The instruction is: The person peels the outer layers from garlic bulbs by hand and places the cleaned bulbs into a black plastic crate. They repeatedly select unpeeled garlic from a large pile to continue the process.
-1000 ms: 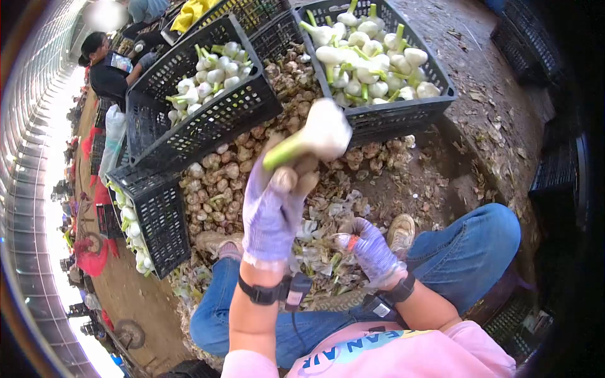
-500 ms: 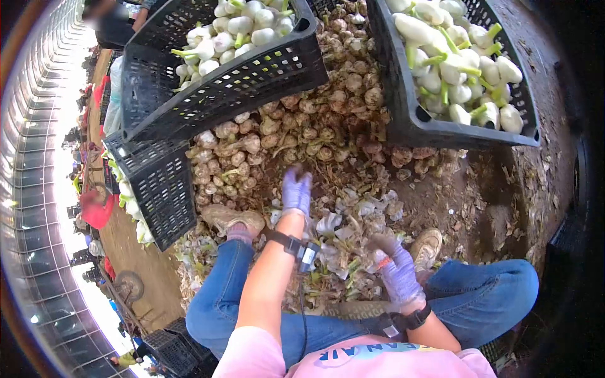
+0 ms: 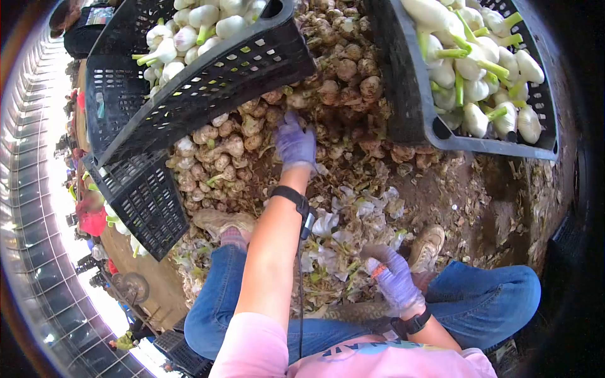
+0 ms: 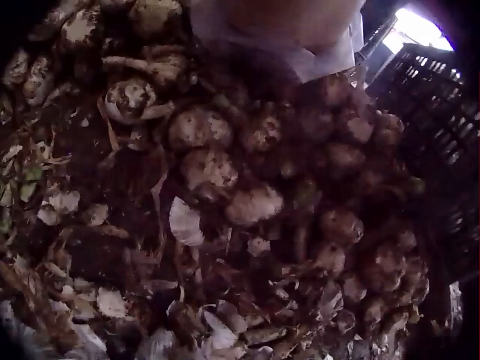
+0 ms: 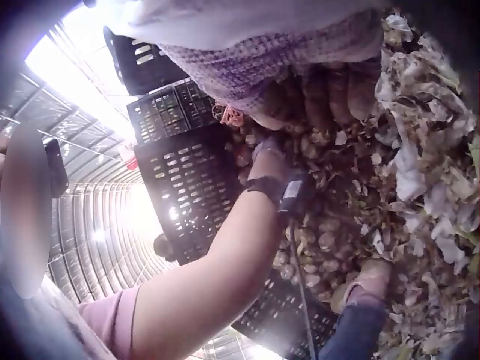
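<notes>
My left hand (image 3: pixel 295 145), in a purple-and-white glove, reaches into the pile of soil-brown garlic bulbs (image 3: pixel 236 146) between the crates. Its fingers are spread among the bulbs, with no bulb visible in its grasp. The left wrist view shows mostly dim garlic bulbs (image 4: pixel 210 169) below the pale glove cuff; the fingers are out of sight there. Over the lap stays my right hand (image 3: pixel 396 280), gloved alike, with an orange band (image 3: pixel 378 271) round its thumb. In the right wrist view its dark-tipped fingers (image 5: pixel 337 94) hang loosely bent, with no object visible in them.
Black crates of cleaned white garlic with green stems stand front left (image 3: pixel 208 75) and front right (image 3: pixel 498 150); another crate (image 3: pixel 142 201) stands at left. Papery peelings (image 3: pixel 343 220) cover the ground between the shoes. Another person is partly visible at the upper left.
One second ago my left hand held up a cleaned garlic bulb with a green stem. That bulb has left the hand, which has come down and forward onto the pile. The right hand stays near the lap.
</notes>
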A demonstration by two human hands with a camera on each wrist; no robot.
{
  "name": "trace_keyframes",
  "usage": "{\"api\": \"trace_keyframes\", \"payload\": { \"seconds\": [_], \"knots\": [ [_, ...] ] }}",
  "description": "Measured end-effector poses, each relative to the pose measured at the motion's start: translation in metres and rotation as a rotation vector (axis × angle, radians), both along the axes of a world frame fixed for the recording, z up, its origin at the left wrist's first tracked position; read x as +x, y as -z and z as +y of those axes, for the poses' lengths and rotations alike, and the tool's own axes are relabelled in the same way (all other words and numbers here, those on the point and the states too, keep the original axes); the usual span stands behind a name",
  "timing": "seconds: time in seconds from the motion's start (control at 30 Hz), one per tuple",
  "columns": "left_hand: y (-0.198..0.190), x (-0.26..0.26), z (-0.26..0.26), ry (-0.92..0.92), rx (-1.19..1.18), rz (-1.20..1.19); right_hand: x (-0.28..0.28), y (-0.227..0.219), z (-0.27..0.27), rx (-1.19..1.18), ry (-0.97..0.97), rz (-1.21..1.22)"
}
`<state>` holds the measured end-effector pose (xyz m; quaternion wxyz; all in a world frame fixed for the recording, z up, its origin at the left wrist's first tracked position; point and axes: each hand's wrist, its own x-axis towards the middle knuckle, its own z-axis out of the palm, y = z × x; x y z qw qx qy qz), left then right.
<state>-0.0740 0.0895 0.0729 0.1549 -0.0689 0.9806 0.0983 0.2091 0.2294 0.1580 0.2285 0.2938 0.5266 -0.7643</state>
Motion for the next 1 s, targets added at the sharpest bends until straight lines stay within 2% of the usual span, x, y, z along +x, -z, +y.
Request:
{"api": "trace_keyframes", "payload": {
  "seconds": [0.03, 0.1, 0.13, 0.17, 0.23, 0.27, 0.33, 0.37, 0.43, 0.5, 0.53, 0.57, 0.63, 0.7, 0.77, 0.9, 0.97, 1.0],
  "knots": [
    [0.0, 0.009, 0.0, 0.007, 0.003, 0.003, 0.001, -0.001, 0.0, -0.012, 0.013, -0.006],
    [0.007, 0.034, -0.005, 0.17, -0.019, 0.086, -0.002, -0.013, 0.001, -0.013, 0.002, 0.006],
    [0.002, 0.048, -0.007, 0.11, 0.12, -0.031, -0.003, -0.018, 0.002, -0.015, -0.018, 0.018],
    [-0.003, 0.066, -0.008, 0.113, 0.122, -0.02, 0.0, -0.02, 0.003, -0.012, -0.016, 0.028],
    [-0.02, 0.104, -0.009, 0.008, 0.306, -0.19, 0.007, -0.02, 0.001, 0.008, -0.025, 0.104],
    [-0.019, 0.123, -0.015, 0.012, 0.309, -0.184, 0.013, -0.018, 0.0, 0.011, -0.022, 0.111],
    [-0.029, 0.156, -0.023, 0.049, 0.702, -0.095, 0.026, -0.012, -0.001, 0.181, -0.082, 0.154],
    [-0.033, 0.176, -0.029, 0.048, 0.703, -0.104, 0.034, -0.014, -0.001, 0.264, -0.113, 0.165],
    [-0.105, 0.201, -0.018, -0.164, 1.306, -0.222, 0.03, -0.026, -0.005, -0.057, 0.011, 0.151],
    [-0.138, 0.234, -0.024, -0.276, 1.549, -0.218, 0.03, -0.04, -0.01, 0.009, 0.027, 0.311],
    [-0.171, 0.244, -0.018, -0.377, 1.611, -0.309, 0.029, -0.049, -0.012, 0.012, 0.027, 0.323],
    [-0.177, 0.255, -0.022, -0.367, 1.615, -0.3, 0.029, -0.061, -0.014, 0.011, 0.074, 0.39],
    [-0.188, 0.276, -0.029, -0.186, 1.478, -0.15, 0.037, -0.08, -0.017, 0.009, 0.117, 0.463],
    [-0.2, 0.291, -0.029, -0.123, 1.484, -0.061, 0.044, -0.095, -0.02, -0.258, 0.202, 0.32],
    [-0.207, 0.301, -0.031, 0.093, 1.477, 0.087, 0.047, -0.106, -0.022, -0.302, 0.208, 0.428],
    [-0.211, 0.313, -0.037, 0.185, 1.445, 0.142, 0.05, -0.12, -0.022, -0.306, 0.176, 0.433],
    [-0.213, 0.316, -0.037, 0.179, 1.43, 0.15, 0.048, -0.126, -0.014, -0.355, 0.092, 0.376],
    [-0.219, 0.318, -0.036, 0.039, 1.489, 0.045, 0.048, -0.127, -0.012, -0.356, 0.091, 0.378]
  ]
}}
